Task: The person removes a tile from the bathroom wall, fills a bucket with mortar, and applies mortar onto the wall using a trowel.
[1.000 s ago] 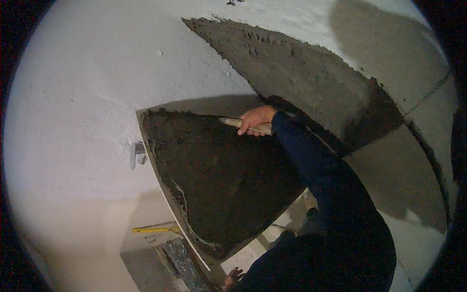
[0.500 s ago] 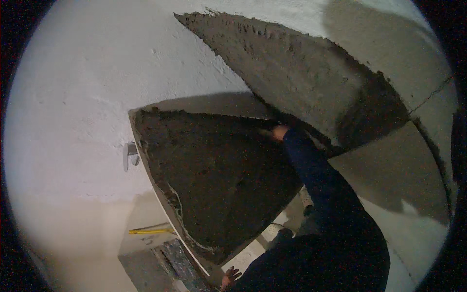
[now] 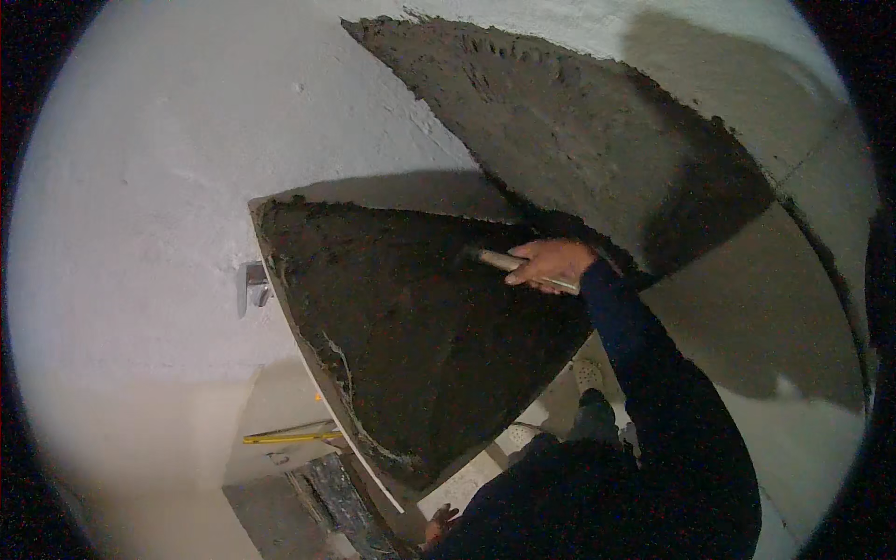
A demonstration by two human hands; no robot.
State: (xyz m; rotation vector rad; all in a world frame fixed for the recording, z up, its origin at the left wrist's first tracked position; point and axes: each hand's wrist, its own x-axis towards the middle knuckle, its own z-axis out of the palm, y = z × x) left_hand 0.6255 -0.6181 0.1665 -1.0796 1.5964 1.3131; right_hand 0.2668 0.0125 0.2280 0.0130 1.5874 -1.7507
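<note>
My right hand [image 3: 553, 263] is closed around a tool with a pale handle [image 3: 499, 259]. The tool's far end is dark and cannot be made out against the mortar. Below it is a large slab [image 3: 411, 336], coated in dark wet mortar, with a thin white edge along its left side. My left hand [image 3: 441, 525] is low in the view, close to the slab's bottom corner. Its fingers are partly apart, and I see nothing held in them. A wide patch of grey mortar [image 3: 579, 131] covers the wall beyond the slab.
A metal fitting [image 3: 254, 289] projects from the white wall left of the slab. Lower left are a yellow bar-shaped tool [image 3: 291, 437] and a dark smeared object [image 3: 345, 504]. My light shoes [image 3: 588, 375] show beneath the slab's right edge. Large grey tiles [image 3: 747, 289] lie at right.
My right hand has drawn back from the slab's far edge toward me, bringing the pale handle into plain view. My left hand has shifted slightly, its fingers less spread. The view has moved a little.
</note>
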